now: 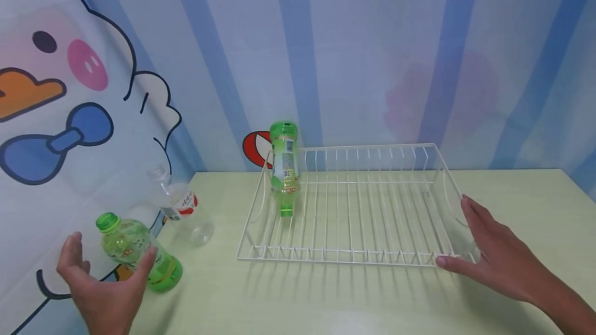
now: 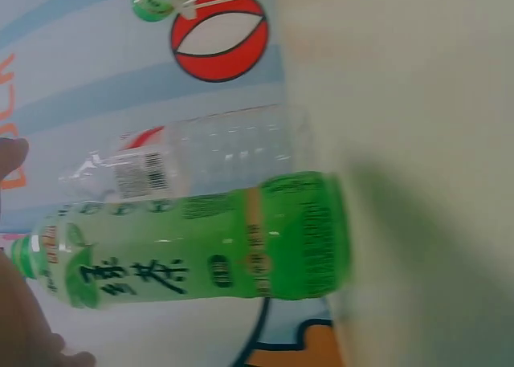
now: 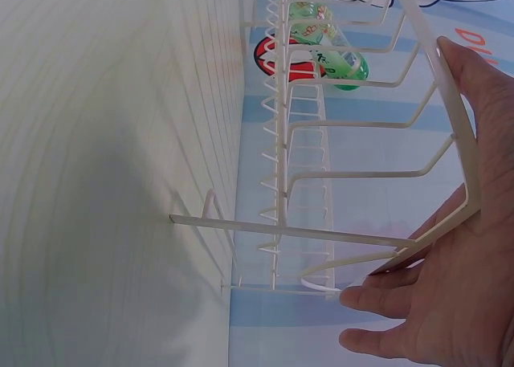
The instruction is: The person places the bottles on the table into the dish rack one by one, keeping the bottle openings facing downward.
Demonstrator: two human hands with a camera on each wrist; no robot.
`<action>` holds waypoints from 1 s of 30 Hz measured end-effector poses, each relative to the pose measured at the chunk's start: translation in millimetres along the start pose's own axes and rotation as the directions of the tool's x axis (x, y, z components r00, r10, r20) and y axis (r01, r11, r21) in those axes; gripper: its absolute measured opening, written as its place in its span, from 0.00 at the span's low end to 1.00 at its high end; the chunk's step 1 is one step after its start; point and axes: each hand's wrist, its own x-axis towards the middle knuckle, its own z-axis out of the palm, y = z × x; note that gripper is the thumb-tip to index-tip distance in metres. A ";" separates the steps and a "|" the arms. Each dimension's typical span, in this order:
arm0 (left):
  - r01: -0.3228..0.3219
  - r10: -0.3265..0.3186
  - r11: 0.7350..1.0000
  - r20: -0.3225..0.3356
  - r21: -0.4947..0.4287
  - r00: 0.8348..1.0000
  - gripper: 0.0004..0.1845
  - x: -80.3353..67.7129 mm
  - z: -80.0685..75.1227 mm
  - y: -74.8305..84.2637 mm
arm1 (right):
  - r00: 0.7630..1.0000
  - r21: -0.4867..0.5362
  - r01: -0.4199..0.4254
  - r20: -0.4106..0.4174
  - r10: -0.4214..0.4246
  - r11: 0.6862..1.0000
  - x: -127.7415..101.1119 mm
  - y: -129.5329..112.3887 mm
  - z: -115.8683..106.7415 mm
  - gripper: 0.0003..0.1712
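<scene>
Lower left of the head view: our left hand (image 1: 104,288) cups the green tea bottle (image 1: 139,258) on the bench (image 1: 298,299), fingers (image 1: 70,255) curled loosely either side, bottle's long axis tilted, cap up-left. Lower right: right hand (image 1: 493,257), fingers straight, against the white wire rack (image 1: 349,211) corner

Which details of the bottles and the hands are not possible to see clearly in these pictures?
- Left hand: head view leaves its grip on the green tea bottle uncertain; left wrist view cuts it off.
- Clear bottle: label too small.
- Upside-down green bottle in the white wire rack: print blurred.
</scene>
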 end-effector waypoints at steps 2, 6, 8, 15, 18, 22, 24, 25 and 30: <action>0.092 -0.092 0.996 0.049 -0.001 0.995 0.59 -2.3 3.8 -7.0 | 1.000 -0.003 0.004 -0.006 -0.004 1.000 -0.3 0.0 -0.5 0.69; 0.242 -0.240 0.970 0.167 0.007 0.956 0.62 -2.9 8.5 -16.5 | 1.000 -0.013 0.013 -0.015 -0.013 1.000 0.2 0.0 -1.3 0.70; 0.313 -0.309 0.949 0.229 0.020 0.923 0.62 -1.0 11.3 -19.6 | 1.000 -0.014 0.011 -0.012 -0.011 1.000 0.7 -0.4 -1.3 0.70; 0.511 -0.520 0.849 0.392 0.137 0.759 0.70 8.2 15.4 -30.6 | 1.000 -0.003 0.011 -0.003 -0.011 1.000 1.6 -1.2 0.2 0.70; 0.552 -0.559 0.818 0.449 0.162 0.697 0.72 11.8 17.9 -34.4 | 1.000 -0.007 0.007 -0.007 -0.007 1.000 0.8 -0.3 0.6 0.70; 0.587 -0.557 0.802 0.496 0.111 0.667 0.71 14.6 24.6 -38.3 | 1.000 -0.011 0.000 -0.010 -0.001 1.000 -0.1 0.6 0.8 0.70; 0.603 -0.551 0.794 0.511 0.078 0.660 0.72 15.3 27.3 -40.1 | 1.000 -0.009 0.001 -0.008 -0.001 1.000 0.0 0.5 1.0 0.70; 0.610 -0.552 0.789 0.514 0.069 0.656 0.73 15.6 28.4 -40.8 | 1.000 -0.010 0.000 -0.006 0.000 1.000 0.0 0.4 1.1 0.70; 0.626 -0.553 0.779 0.515 0.041 0.655 0.71 16.6 31.2 -43.0 | 1.000 -0.011 0.004 -0.010 -0.004 1.000 0.4 -0.1 0.9 0.70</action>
